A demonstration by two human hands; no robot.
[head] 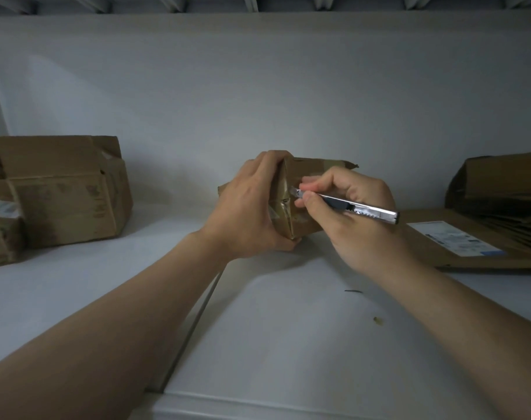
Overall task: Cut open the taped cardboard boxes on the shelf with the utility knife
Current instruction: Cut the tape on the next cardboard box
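A small brown taped cardboard box (308, 177) stands on the white shelf (273, 328) at the middle. My left hand (246, 207) grips its near left end, fingers over the top and thumb under the bottom corner. My right hand (355, 213) holds a silver utility knife (358, 207) like a pen. The blade tip touches the shiny tape on the box's near edge, close to my left hand. The far side of the box is hidden behind my hands.
An opened cardboard box (64, 189) with raised flaps sits at the left, with another box (0, 222) beside it. Flattened cardboard (458, 241) with a white label lies at the right under a dark crumpled box (500, 183). Small scraps (378, 320) lie on the shelf.
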